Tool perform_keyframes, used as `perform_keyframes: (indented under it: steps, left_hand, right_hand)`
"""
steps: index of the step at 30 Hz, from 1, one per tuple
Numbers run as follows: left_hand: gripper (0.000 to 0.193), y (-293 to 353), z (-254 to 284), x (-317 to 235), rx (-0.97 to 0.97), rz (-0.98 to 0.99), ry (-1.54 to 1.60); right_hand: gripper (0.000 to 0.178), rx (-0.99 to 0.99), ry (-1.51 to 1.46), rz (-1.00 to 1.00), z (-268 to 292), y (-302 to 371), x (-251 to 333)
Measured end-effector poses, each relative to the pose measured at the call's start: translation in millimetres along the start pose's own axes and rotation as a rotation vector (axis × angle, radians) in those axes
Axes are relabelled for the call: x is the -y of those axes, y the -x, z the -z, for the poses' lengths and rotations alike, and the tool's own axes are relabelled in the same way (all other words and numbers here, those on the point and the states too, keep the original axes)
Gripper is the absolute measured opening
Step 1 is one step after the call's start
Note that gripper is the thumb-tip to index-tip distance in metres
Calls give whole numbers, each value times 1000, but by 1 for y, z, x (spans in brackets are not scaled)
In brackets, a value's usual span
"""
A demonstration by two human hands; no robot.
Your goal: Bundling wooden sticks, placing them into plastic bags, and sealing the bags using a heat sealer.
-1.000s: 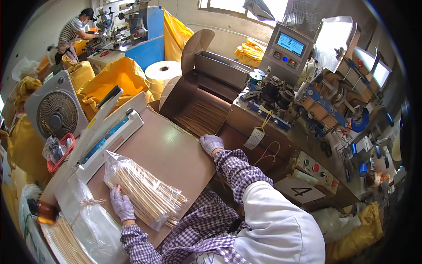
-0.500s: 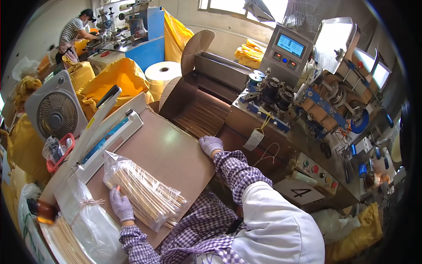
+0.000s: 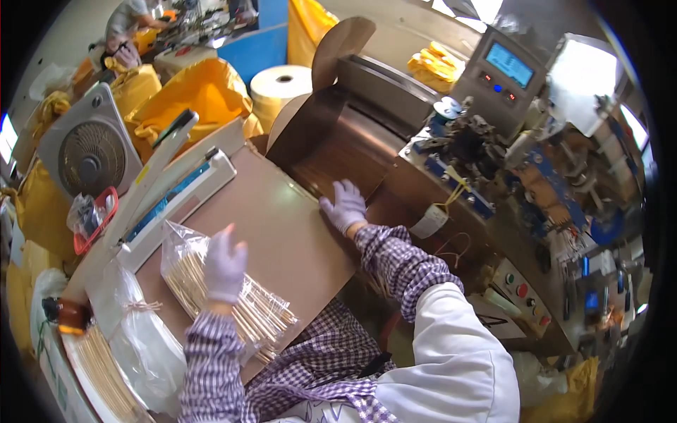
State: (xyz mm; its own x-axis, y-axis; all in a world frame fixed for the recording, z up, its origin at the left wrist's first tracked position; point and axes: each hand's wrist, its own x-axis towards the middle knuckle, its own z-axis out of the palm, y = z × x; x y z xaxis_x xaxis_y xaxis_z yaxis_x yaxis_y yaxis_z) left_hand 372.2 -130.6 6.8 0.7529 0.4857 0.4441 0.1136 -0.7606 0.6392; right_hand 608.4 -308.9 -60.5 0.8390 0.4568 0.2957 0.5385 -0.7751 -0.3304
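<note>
A clear plastic bag of thin wooden sticks [image 3: 264,308] lies flat on the brown tabletop [image 3: 282,240] in front of me. My left hand [image 3: 226,269], in a pale glove, is over the bag with its fingers apart and nothing in them; whether it touches the bag I cannot tell. A bare fingertip pokes out of that glove. At the table's right edge, my gloved right hand [image 3: 345,206] has its fingers spread beside a dark metal trough [image 3: 338,158]. It holds nothing.
A long-armed bag sealer [image 3: 180,204] stands at the table's left. Beyond are a fan [image 3: 90,158], a yellow sack [image 3: 190,99] and a film roll [image 3: 282,83]. Machinery with a control screen [image 3: 509,65] fills the right. A person [image 3: 130,32] works at the far left.
My left hand has left the bag's left side and moved right and up over it. The right hand's fingers have spread at the table edge. The whole view has shifted.
</note>
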Motion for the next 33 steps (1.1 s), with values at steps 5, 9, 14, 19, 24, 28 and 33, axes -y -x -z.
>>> perform_keyframes:
  steps: [5,9,14,19,24,28,33]
  left_hand:
    - [68,-71,-112,4,458,266,-173]
    - [82,-109,-155,2,557,456,-308]
    - [91,-153,-161,6,612,583,-308]
    - [101,-189,-174,11,595,627,-367]
    - [79,-174,-175,29,379,664,-15]
    - [49,-109,-105,-33,201,241,882]
    - [52,7,-47,-67,90,159,1268]
  right_hand:
    - [70,304,-7,-85,-27,-82,6]
    - [74,412,172,-215,-68,-161,-47]
    - [57,344,23,-212,-72,-211,-95]
    - [58,568,-125,222,-140,-202,-94]
    - [58,967,-1237,-107,-55,-145,9]
    - [71,878,-1483,141,44,-100,56]
    - [108,492,-1489,248,126,29,97]
